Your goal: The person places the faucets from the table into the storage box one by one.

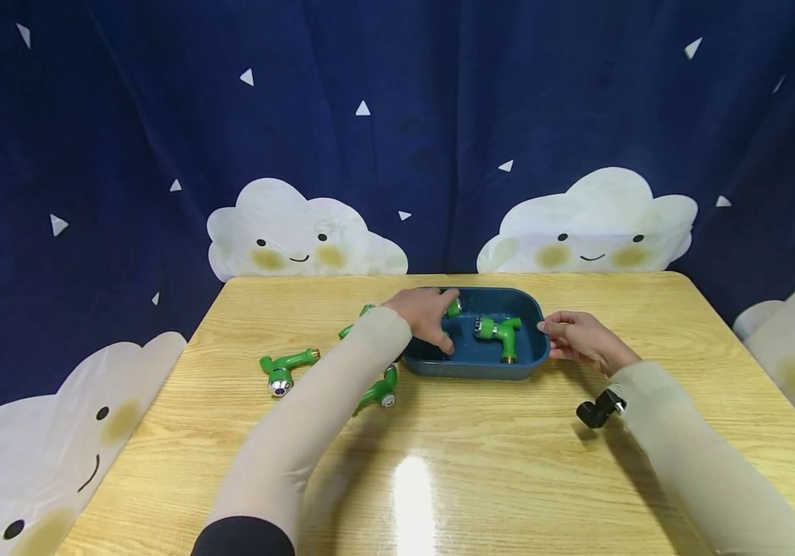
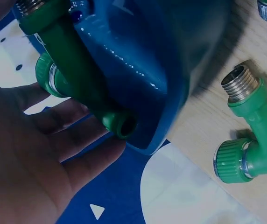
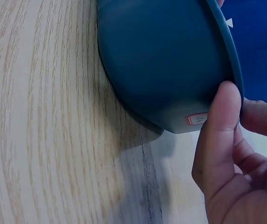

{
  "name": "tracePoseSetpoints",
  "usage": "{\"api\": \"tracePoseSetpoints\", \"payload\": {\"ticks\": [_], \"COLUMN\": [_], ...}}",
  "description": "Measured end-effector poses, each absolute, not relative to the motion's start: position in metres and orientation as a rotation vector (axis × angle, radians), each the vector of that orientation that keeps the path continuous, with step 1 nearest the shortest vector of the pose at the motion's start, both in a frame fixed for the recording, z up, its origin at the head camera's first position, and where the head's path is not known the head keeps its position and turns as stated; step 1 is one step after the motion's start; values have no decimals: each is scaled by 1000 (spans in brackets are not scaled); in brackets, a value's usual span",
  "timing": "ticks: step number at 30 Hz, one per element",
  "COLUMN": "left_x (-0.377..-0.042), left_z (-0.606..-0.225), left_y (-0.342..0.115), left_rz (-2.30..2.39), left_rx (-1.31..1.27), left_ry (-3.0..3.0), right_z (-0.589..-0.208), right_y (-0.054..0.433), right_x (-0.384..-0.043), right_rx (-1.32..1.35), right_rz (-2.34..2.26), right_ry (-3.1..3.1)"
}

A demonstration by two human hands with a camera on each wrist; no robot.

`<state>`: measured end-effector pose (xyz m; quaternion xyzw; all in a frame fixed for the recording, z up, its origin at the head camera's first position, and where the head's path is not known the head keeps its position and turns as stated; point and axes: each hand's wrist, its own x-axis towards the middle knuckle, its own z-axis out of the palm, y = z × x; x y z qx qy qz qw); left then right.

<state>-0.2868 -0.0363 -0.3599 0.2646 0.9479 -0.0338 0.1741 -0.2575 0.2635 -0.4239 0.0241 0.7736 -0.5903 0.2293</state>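
The blue plastic basin [image 1: 470, 371] stands at the back of the table. At its right end, my right hand [image 1: 581, 340] pinches the rim between thumb and fingers; the right wrist view shows the thumb [image 3: 224, 112] on the outer wall. My left hand [image 1: 425, 313] reaches into the basin's left end, thumb and fingers spread wide. Among those fingers lies a green tap [image 2: 73, 60] with a threaded metal end, its spout overlapping the fingertips in the left wrist view. A second green tap [image 1: 506, 332] lies in the basin's right half.
Left of the basin, several more green taps lie on the wooden table [image 1: 508, 463]: one farther left [image 1: 289, 367], one close to the basin's front left corner [image 1: 378, 390], and one partly behind my left sleeve [image 1: 365, 310]. A dark blue curtain [image 1: 439, 139] with clouds hangs behind.
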Motion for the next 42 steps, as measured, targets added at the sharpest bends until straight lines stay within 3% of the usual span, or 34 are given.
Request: {"api": "tracePoseSetpoints", "payload": {"ticks": [30,42], "left_x": [-291,-298], "left_z": [-330,-345], "left_y": [-22,-12], "left_rz": [142,94], "left_rx": [323,219], "left_ry": [2494,2491], "right_z": [-424,-422], "right_y": [263,264], "right_x": [-259,-258], "right_rx": [81,66], "right_rz": [-1639,-1646], "right_ry": [2112,2118]}}
